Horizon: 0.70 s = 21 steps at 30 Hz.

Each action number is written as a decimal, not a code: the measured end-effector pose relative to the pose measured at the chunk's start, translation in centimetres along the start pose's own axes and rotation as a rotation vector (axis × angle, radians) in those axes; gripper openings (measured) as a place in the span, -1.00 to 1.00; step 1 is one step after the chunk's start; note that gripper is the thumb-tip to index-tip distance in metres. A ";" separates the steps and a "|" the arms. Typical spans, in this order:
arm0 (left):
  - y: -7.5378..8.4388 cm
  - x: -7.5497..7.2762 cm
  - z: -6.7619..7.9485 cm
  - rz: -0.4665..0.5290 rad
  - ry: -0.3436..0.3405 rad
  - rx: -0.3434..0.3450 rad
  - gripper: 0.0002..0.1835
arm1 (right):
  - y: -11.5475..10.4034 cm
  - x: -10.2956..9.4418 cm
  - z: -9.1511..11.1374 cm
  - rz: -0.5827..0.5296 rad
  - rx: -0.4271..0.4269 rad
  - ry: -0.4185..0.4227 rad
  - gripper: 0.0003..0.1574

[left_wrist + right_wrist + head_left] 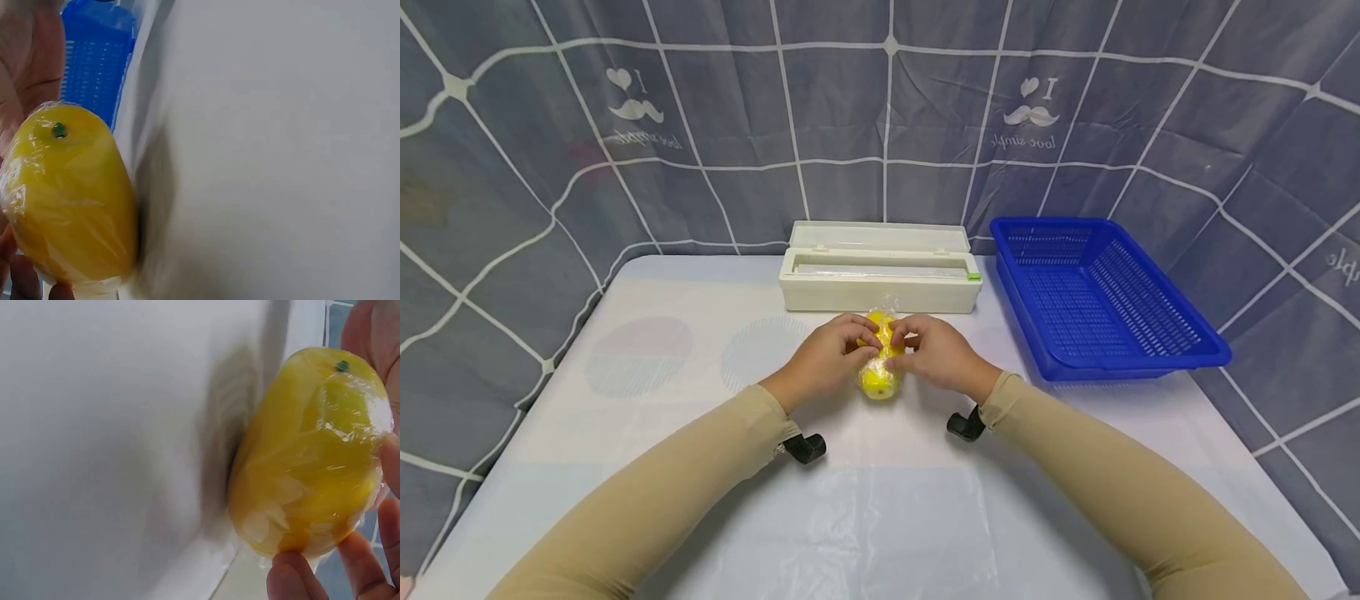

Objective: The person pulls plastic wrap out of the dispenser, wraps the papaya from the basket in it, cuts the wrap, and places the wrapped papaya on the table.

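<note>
A yellow oval fruit (880, 386) with a small green stem mark lies on the white table, wrapped in clear cling film. My left hand (829, 354) holds its left side, thumb and fingers bent against the film. From the right, my right hand (942, 354) holds the opposite side in the same manner. Glossy creases of film cover the fruit (78, 200) in the left wrist view. Fingertips press the far end of the fruit (306, 456) in the right wrist view. The fruit's exact kind is unclear.
Behind the hands stands a white cling film box (880, 295), lid raised, with a film roll inside and a green piece at its right end. A blue plastic basket (1120, 364) sits at the back right. Grey checked curtains (835, 108) enclose the table.
</note>
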<state>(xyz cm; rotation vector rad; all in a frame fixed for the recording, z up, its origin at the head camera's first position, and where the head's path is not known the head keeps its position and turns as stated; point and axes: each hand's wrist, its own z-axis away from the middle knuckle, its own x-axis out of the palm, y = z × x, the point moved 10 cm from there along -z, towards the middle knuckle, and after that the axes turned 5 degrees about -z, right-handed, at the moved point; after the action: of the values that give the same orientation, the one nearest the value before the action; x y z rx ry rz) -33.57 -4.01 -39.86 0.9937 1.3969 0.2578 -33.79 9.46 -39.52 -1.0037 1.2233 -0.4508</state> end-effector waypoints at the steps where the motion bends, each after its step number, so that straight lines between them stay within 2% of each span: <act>1: -0.1 0.0 -0.1 0.003 -0.009 0.003 -0.91 | 0.0 0.0 0.0 -0.012 0.001 -0.001 -0.72; 5: -0.4 -0.1 -0.1 0.051 -0.047 0.011 -0.89 | -0.1 0.1 0.0 -0.020 -0.022 -0.021 -0.65; 10: -0.3 0.0 -0.2 0.070 -0.093 0.003 -0.79 | -0.3 0.1 -0.2 0.047 -0.043 -0.054 -0.47; 16: -1.0 0.6 -0.4 0.071 -0.144 -0.087 -0.63 | -0.1 -0.1 -0.3 0.059 -0.029 -0.059 -0.59; 21: -1.2 0.5 -0.3 0.046 -0.140 -0.100 -0.62 | -0.1 0.1 -0.4 0.056 -0.038 -0.042 -0.67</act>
<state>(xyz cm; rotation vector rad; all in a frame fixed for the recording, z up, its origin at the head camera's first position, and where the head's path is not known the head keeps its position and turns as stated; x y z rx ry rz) -34.23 -4.22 -41.03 0.9440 1.2237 0.2841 -34.13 9.16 -39.52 -1.0038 1.2235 -0.3624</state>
